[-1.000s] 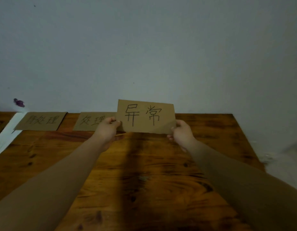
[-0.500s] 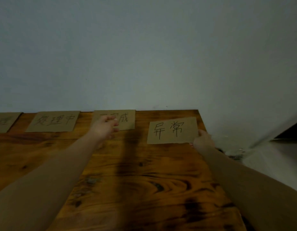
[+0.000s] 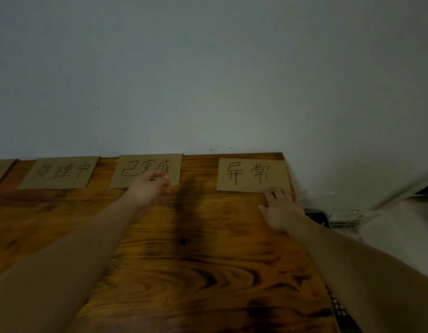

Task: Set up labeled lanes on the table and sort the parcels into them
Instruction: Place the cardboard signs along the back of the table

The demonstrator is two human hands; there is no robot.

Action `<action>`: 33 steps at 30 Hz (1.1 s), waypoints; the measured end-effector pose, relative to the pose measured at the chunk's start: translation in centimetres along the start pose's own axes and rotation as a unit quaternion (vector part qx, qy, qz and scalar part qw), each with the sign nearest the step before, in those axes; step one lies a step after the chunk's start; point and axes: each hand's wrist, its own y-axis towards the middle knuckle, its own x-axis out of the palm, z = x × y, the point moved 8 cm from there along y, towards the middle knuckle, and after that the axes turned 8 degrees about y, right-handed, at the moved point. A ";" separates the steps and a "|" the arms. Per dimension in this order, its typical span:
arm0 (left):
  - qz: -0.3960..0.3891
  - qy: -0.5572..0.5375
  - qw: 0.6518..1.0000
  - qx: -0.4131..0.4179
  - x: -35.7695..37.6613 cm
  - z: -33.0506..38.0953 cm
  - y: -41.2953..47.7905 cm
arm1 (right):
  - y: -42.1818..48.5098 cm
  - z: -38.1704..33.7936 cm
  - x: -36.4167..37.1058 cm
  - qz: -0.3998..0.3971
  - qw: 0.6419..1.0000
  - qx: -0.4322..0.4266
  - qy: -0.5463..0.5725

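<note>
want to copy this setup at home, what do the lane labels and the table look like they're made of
Lane labels: apparently plain brown cardboard, matte and uncoated. They lie flat with straight cut edges and carry dark handwritten characters, likely marker.
Table: apparently solid wood or wood veneer, seemingly stained and varnished. It shows bold swirling grain, dark knots and a faint sheen, though the dim light leaves the finish open.

Bare left hand, bare right hand, bare forearms

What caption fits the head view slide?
Right hand touches the 异常 card; left hand over the 已完成 card; both flat on the table.
</note>
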 end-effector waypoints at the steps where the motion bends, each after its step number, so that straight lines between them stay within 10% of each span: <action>1: 0.004 -0.002 1.000 -0.007 -0.3 -0.3 0.1 | 0.7 0.3 -0.2 -0.003 1.000 0.007 0.006; 11: 0.047 0.054 0.997 -0.018 -5.2 -1.1 -1.9 | 0.9 -5.1 -4.3 0.031 0.998 -0.042 0.026; 33: 0.198 0.240 0.950 0.023 -45.1 -19.9 -28.0 | -27.3 -56.2 -0.9 -0.020 0.945 -0.322 0.058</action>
